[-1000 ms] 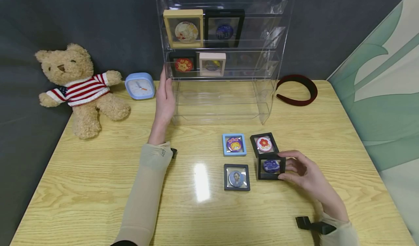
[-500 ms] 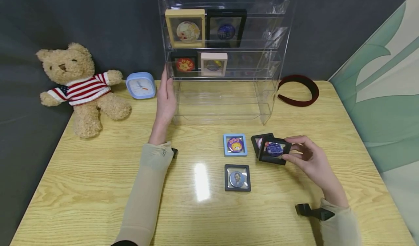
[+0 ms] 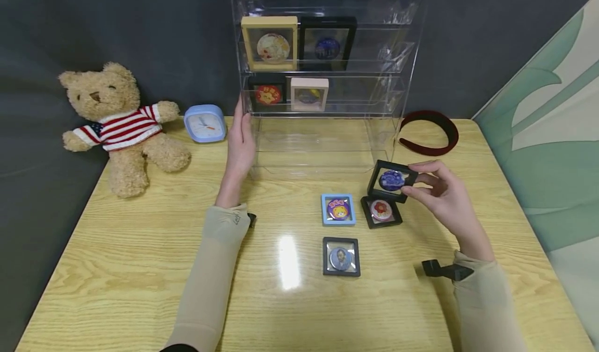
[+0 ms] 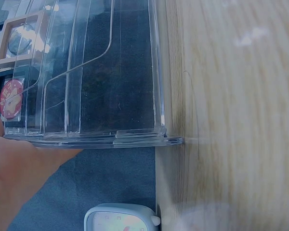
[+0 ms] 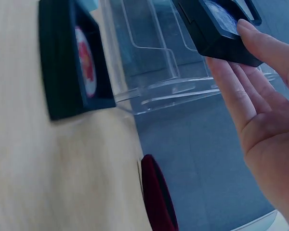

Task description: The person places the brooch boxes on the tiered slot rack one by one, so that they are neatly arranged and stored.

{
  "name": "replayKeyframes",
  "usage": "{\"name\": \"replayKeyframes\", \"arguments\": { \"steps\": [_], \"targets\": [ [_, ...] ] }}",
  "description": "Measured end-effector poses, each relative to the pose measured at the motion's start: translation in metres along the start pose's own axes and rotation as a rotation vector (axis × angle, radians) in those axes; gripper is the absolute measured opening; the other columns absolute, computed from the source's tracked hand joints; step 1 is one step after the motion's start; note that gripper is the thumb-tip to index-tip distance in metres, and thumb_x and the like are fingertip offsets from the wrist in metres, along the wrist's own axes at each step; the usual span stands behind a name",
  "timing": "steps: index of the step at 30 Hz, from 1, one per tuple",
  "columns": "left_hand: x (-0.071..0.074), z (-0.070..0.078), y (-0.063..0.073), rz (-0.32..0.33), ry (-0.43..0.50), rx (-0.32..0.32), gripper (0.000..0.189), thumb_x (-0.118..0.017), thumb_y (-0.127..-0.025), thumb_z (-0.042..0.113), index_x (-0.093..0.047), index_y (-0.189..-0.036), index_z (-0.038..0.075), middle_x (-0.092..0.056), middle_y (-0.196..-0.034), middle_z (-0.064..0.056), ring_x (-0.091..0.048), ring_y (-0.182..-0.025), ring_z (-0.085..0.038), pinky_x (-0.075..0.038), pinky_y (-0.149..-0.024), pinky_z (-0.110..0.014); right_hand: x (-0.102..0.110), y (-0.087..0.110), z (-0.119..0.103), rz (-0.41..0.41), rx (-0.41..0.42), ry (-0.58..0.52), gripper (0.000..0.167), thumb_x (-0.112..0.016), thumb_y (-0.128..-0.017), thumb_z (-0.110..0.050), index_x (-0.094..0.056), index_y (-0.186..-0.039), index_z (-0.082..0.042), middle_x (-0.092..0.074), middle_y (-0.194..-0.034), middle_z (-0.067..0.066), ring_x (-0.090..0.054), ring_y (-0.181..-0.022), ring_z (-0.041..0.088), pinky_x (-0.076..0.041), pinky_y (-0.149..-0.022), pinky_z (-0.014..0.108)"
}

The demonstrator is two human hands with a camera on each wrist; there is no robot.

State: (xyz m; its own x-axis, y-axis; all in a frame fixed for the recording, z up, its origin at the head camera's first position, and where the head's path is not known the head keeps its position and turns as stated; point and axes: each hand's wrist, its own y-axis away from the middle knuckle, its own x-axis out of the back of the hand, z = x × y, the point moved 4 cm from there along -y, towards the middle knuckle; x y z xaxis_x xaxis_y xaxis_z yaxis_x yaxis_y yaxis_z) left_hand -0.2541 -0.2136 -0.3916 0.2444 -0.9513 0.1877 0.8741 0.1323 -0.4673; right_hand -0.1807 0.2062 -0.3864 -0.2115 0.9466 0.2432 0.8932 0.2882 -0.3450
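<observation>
Right hand [image 3: 442, 193] clamping swirl frame [image 3: 392, 180] by three-o'clock rim above bench [image 3: 290, 315], rack [image 3: 318, 115] standing at eleven o'clock, flower frame [image 3: 381, 211] lying apart at six. Left hand [image 3: 241, 146], fingers straight, resting against rack's nine-o'clock side. Advisable: gripping rim only, moving frame smoothly, steadying rack lightly.

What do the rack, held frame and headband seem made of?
Rack: probably clear acrylic, glossy; see-through with glinting edges.
Held frame: likely black plastic, low sheen; crisp, moulded-looking edges.
Headband: perhaps velvet or similar fabric, matte; its dark red surface barely shines.
</observation>
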Motion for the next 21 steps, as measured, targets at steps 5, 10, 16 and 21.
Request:
{"name": "replayKeyframes", "arguments": {
  "steps": [5, 10, 16, 21],
  "targets": [
    [-0.001, 0.001, -0.001, -0.001, 0.014, 0.008, 0.054, -0.027, -0.119, 0.012, -0.018, -0.172, 0.004, -0.021, -0.176, -0.012, -0.020, -0.161, -0.018, -0.019, -0.127, -0.025, -0.001, -0.016, -0.004, 0.050, 0.014, -0.064, 0.040, -0.062, -0.086, 0.036, -0.058, -0.122, 0.019, -0.066, -0.128, 0.006, -0.072, -0.106, 0.011, -0.059, -0.085, 0.019],
    [-0.001, 0.000, 0.000, -0.003, 0.008, 0.017, 0.054, -0.027, -0.119, 0.013, -0.017, -0.172, 0.005, -0.020, -0.177, -0.012, -0.020, -0.161, -0.018, -0.019, -0.127, -0.025, -0.002, -0.036, -0.009, 0.105, 0.040, -0.075, 0.034, -0.061, -0.088, 0.034, -0.058, -0.119, 0.021, -0.067, -0.124, 0.007, -0.072, -0.101, 0.012, -0.060, -0.082, 0.018],
    [-0.001, -0.001, 0.002, -0.008, -0.005, 0.027, 0.055, -0.027, -0.120, 0.016, -0.016, -0.172, 0.005, -0.019, -0.177, -0.012, -0.019, -0.160, -0.014, -0.019, -0.127, -0.025, -0.004, -0.062, -0.018, 0.161, 0.099, -0.013, 0.026, -0.065, -0.095, 0.022, -0.063, -0.119, 0.015, -0.068, -0.117, 0.005, -0.069, -0.094, 0.013, -0.059, -0.081, 0.017],
    [-0.001, -0.001, 0.001, 0.000, -0.004, 0.018, 0.054, -0.027, -0.119, 0.016, -0.017, -0.172, 0.004, -0.020, -0.177, -0.013, -0.020, -0.160, -0.014, -0.020, -0.127, -0.026, -0.007, -0.079, -0.024, 0.242, 0.148, -0.056, 0.016, -0.067, -0.099, 0.013, -0.067, -0.115, 0.015, -0.067, -0.115, 0.006, -0.063, -0.089, 0.016, -0.060, -0.077, 0.018]
  ]
}}
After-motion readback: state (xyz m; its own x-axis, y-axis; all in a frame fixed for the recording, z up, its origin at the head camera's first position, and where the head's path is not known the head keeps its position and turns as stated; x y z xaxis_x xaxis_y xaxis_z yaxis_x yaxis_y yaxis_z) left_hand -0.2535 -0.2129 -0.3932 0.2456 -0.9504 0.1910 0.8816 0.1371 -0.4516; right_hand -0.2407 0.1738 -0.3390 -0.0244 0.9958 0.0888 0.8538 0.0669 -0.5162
